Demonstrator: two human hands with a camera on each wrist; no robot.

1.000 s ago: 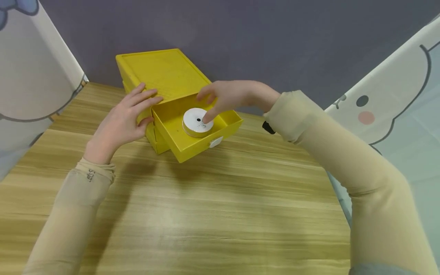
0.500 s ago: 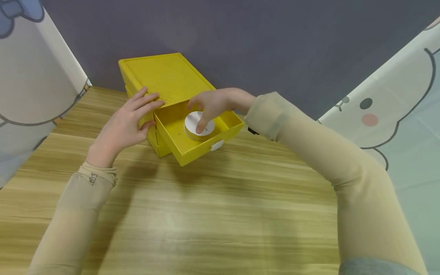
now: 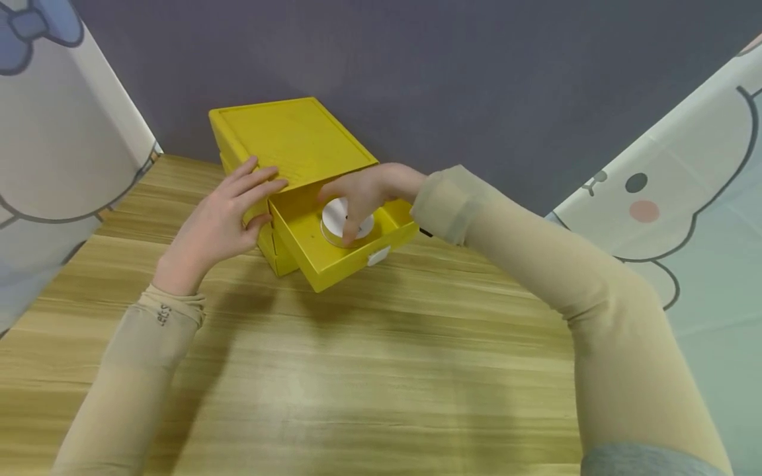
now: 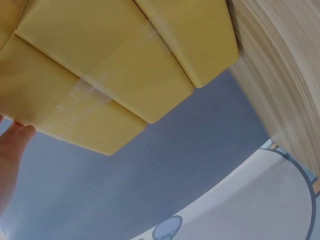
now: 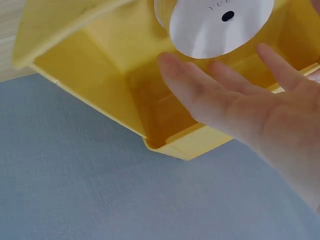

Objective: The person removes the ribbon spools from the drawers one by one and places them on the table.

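Observation:
A yellow drawer box (image 3: 292,139) stands against the back wall, its top drawer (image 3: 339,270) pulled out. In that drawer lies a ribbon spool (image 3: 333,214) with a white printed face, a small black centre hole and a yellowish side. My right hand (image 3: 370,188) reaches down over the spool, thumb at its near side and fingers spread beyond it. In the right wrist view the fingers (image 5: 182,82) look extended beside the white disc (image 5: 215,30), not curled round it. My left hand (image 3: 211,221) rests on the box's top edge and left side, fingers spread.
A white handle (image 3: 378,256) sits on the drawer front. The box stands on a wood-grain table (image 3: 357,370). A grey wall (image 3: 476,86) rises behind, and cartoon-printed cloth (image 3: 684,192) hangs at both sides.
My right hand has moved left and down into the drawer, over the spool. My left hand stays on the box. The view has shifted slightly.

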